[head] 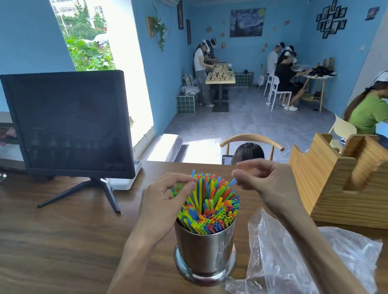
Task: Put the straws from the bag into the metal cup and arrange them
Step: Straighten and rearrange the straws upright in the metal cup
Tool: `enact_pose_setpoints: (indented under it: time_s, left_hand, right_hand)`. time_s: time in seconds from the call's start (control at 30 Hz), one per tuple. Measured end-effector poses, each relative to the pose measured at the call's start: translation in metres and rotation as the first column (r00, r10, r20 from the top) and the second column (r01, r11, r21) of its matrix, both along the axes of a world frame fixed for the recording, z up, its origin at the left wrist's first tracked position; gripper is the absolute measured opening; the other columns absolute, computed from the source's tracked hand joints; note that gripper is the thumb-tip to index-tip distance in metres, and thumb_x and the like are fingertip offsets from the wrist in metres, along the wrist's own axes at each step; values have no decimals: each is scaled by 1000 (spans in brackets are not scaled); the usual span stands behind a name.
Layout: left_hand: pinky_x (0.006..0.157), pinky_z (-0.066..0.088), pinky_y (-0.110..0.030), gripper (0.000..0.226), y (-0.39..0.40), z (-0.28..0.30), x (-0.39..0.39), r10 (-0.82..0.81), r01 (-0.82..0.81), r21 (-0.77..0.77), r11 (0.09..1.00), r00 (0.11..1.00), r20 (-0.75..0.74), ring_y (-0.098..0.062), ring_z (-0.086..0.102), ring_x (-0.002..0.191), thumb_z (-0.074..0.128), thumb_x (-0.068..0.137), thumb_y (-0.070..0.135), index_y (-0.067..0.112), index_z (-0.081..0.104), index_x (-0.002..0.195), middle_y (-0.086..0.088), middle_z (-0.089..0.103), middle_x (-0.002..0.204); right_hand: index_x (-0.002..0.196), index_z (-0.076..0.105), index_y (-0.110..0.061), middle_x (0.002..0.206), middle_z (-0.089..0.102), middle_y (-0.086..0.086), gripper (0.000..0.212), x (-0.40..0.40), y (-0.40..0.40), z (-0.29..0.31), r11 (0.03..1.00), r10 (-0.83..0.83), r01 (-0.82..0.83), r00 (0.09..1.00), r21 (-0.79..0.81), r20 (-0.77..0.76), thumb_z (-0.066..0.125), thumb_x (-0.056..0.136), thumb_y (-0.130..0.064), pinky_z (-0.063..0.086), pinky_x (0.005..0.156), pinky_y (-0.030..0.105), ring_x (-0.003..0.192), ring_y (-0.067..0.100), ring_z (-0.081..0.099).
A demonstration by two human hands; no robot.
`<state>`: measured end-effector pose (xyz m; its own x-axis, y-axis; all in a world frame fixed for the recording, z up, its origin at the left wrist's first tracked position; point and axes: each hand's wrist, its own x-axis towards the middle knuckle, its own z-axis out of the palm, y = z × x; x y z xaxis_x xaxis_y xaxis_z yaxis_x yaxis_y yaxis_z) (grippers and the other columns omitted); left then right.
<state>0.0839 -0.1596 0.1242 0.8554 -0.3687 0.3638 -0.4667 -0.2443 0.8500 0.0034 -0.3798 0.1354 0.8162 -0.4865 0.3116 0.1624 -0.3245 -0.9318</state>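
Blue-walled room, wooden table [57, 236], metal cup [206, 249] of straws [208, 203], both hands pinching straws, left hand [162, 202], right hand [266, 180]

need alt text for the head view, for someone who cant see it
Two hands adjust coloured straws standing in a metal cup on a wooden table: the left hand touches the tops, the right hand pinches a blue one. An empty plastic bag lies beside the cup.

Your left hand [167, 201] and right hand [266, 183] are bare, with no gloves, rings or watch on what shows. Both of your forearms are uncovered right down to the bottom edge of the view, so no sleeve appears. Your fingernails look short and unpainted.
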Motion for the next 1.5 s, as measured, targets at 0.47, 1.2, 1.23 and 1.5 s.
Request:
enact_pose_setpoints:
  time_s: [0.47, 1.2, 1.23, 1.5]
  left_hand:
    - [84, 46, -8, 16, -25, 45, -14, -257, 257, 5, 966, 966, -36, 2, 70, 92, 67, 92, 34, 28, 78, 81, 8, 79, 85]
    - [75, 56, -21, 31, -3, 42, 1, -89, 96, -287, 953, 995, 37, -9, 70, 77, 60, 98, 12, 29, 64, 124, 5, 74, 79]
    - [78, 56, -22, 37, -5, 39, -1, -95, 103, -229, 968, 994, 44, -11, 72, 80, 62, 98, 14, 34, 59, 129, 5, 76, 83]
    - [88, 41, -7, 15, -9, 18, -2, -99, 71, 199, 977, 986, 137, 5, 58, 110, 80, 85, 31, 43, 76, 91, 29, 69, 106]
  right_hand:
    - [86, 75, -21, 76, 76, -6, 9, 1, 22, 47, 945, -170, -64, 742, 321, 648, 76, 81, -13, 58, 66, 26, 67, 11, 70]
    - [84, 81, -23, 83, 78, -5, 20, 27, -1, -19, 977, 212, -214, 947, 15, -240, 73, 89, -41, 59, 79, 32, 83, 11, 74]
    - [81, 81, -23, 81, 78, -3, 20, 29, -1, -18, 977, 209, -211, 947, 19, -243, 74, 90, -39, 59, 77, 32, 81, 11, 74]
    - [81, 83, -18, 80, 76, 3, 15, 33, -7, -5, 972, 224, -207, 960, 111, -170, 76, 87, -30, 44, 66, 25, 72, 2, 59]
